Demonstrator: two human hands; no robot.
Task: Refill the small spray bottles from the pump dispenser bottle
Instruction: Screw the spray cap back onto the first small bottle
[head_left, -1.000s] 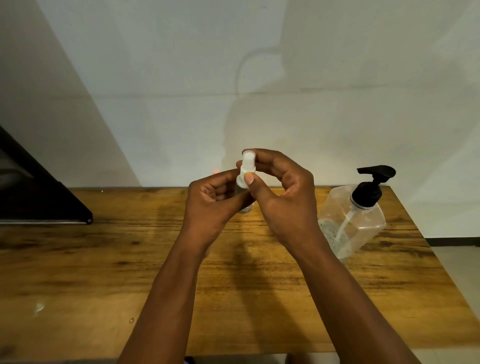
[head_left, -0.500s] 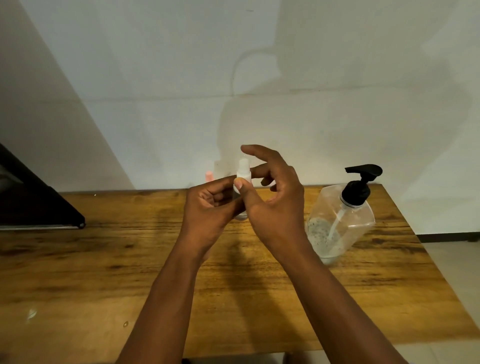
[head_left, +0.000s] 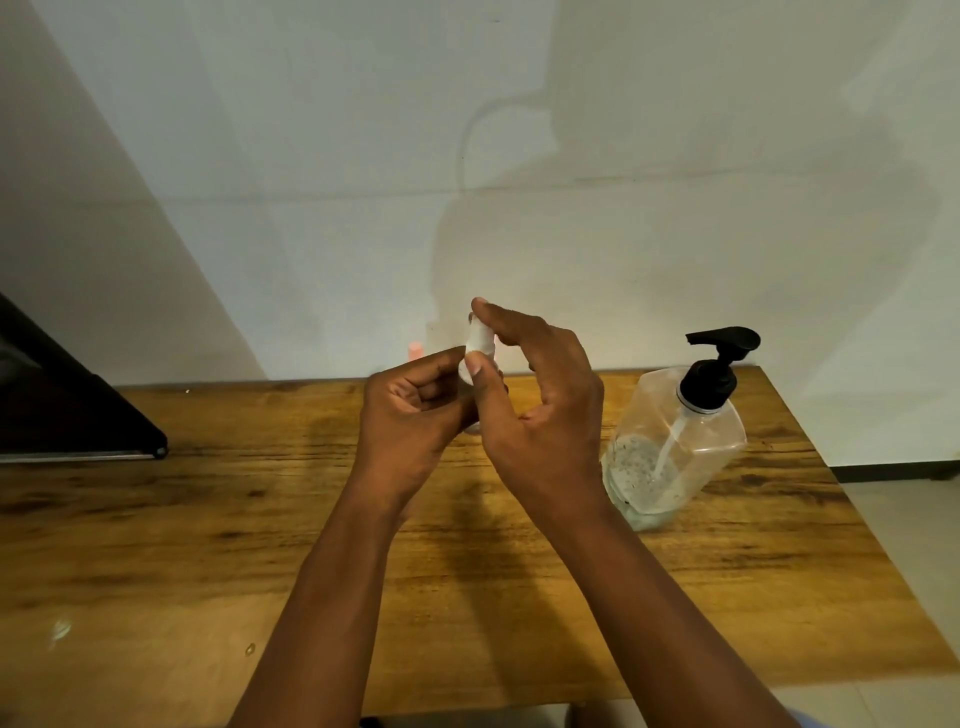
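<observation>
Above the middle of the wooden table, my left hand grips the body of a small spray bottle. Only the bottle's white top shows; the rest is hidden by fingers. My right hand pinches that white top between thumb and index finger, other fingers spread. The clear pump dispenser bottle, with a black pump head and a little speckled liquid at the bottom, stands on the table just right of my right hand. A second small bottle with a pink top peeks out behind my left hand.
A dark flat object lies on the table's far left. A white wall rises right behind the table. The table's right edge drops to a tiled floor.
My right hand's fingers have opened from a full wrap around the white top into a thumb-and-index pinch. The view has shifted slightly; both hands stay at the small bottle.
</observation>
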